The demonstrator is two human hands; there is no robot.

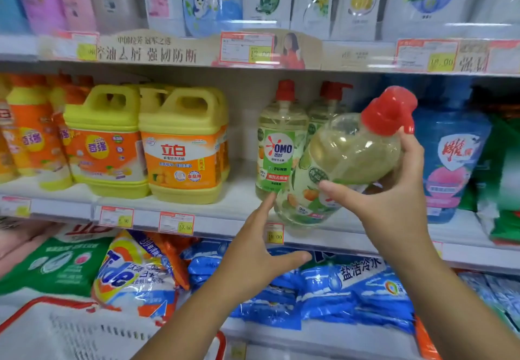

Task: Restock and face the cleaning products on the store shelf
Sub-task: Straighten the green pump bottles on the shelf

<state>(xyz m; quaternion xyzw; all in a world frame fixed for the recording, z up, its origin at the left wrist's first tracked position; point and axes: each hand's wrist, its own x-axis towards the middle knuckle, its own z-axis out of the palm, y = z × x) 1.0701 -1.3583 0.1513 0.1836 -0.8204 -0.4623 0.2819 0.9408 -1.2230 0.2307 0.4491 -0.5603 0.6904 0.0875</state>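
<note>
The clear dish-liquid bottle (pixel 346 157) with the red pump cap is tilted, cap toward the upper right, its base low over the front of the middle shelf (pixel 225 205), just right of an upright OMO bottle (pixel 281 146); whether the base rests on the shelf cannot be told. The right hand (pixel 394 191) grips it, thumb on the label and fingers round the shoulder below the cap. The left hand (pixel 259 250) is spread with straight fingers, holding nothing, one fingertip touching the OMO bottle's lower label; yellow jugs (pixel 183 146) stand farther left, and a white basket (pixel 70 331) sits low left.
</note>
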